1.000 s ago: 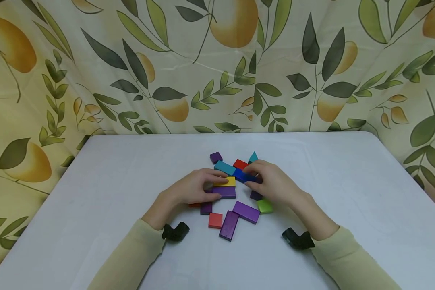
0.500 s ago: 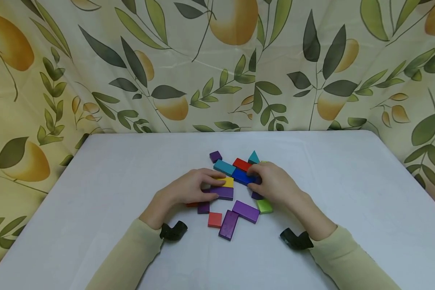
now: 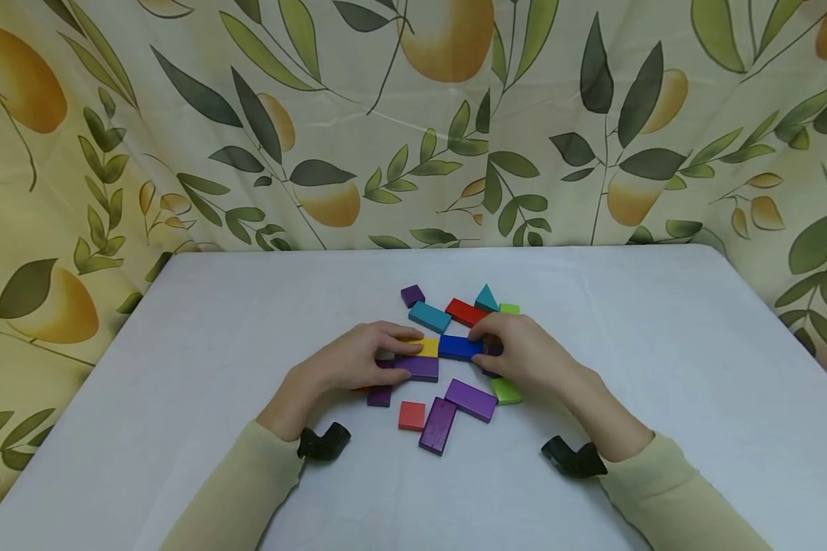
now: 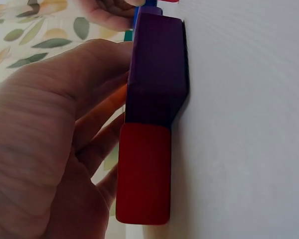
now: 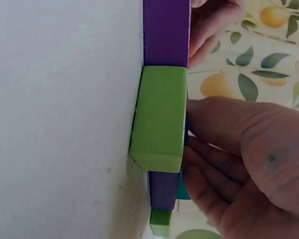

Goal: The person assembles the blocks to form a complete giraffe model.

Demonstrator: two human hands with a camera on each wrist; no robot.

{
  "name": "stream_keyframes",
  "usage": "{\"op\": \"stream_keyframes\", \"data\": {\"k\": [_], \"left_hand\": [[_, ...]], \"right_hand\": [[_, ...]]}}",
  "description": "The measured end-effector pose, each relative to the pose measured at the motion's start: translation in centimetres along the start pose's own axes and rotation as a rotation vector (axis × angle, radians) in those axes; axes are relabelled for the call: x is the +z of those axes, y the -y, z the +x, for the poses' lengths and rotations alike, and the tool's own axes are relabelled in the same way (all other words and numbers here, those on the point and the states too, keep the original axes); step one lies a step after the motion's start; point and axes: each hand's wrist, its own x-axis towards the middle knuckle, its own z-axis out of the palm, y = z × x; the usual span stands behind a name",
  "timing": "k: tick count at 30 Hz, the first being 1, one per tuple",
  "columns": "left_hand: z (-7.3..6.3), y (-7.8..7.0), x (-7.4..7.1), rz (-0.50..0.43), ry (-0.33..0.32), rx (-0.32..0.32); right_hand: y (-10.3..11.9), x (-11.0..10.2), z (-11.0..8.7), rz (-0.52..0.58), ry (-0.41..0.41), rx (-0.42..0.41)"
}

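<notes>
1. Left hand: thumb and fingers moderately spread, holding a yellow block and a long purple block side by side. Fingertips on the yellow, thumb on the purple's near side.
2. Right hand: narrow grip, thumb and index finger pinching the right end of a blue block. The blue block's left end meets the yellow's right end, between the two hands.
3. Below the left thumb: dark purple block; a red block beside it, mostly hidden by the hand in the head view.
4. Beyond the left fingertips: teal block, then a small dark purple cube.
5. Beyond the right index finger: red bar, teal triangle and small green block, grouped closely.
6. On the near side of the right hand: lime block. To its left, a purple bar lies slanted, its left corner close to a dark purple bar; contact cannot be confirmed.
7. Red square block: nearer the person than the left thumb, just left of the dark purple bar.
8. White tabletop beneath both hands.
</notes>
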Motion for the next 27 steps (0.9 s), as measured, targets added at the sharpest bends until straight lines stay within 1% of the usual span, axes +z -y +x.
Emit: {"op": "stream_keyframes", "data": {"k": [2,7,12,16,23,27], "left_hand": [[-0.2,0.0,0.0,-0.004,-0.001,-0.003],[-0.7,0.1,0.0,-0.018,-0.003,0.014],[-1.3,0.3,0.1,-0.042,-0.009,0.028],[-1.5,0.2,0.1,-0.053,-0.018,0.04],[-1.5,0.2,0.2,-0.03,-0.037,0.07],[-1.2,0.2,0.4,-0.015,-0.037,0.083]], "right_hand": [[-0.1,0.2,0.0,0.001,0.014,-0.003],[-0.2,0.3,-0.1,0.005,0.049,-0.016],[-0.3,0.0,-0.7,-0.002,0.073,-0.025],[-0.2,-0.3,-1.2,-0.001,0.094,-0.04],[0.3,-0.1,-1.3,0.009,0.123,-0.112],[0.3,0.0,-1.4,0.024,0.138,-0.127]]}}
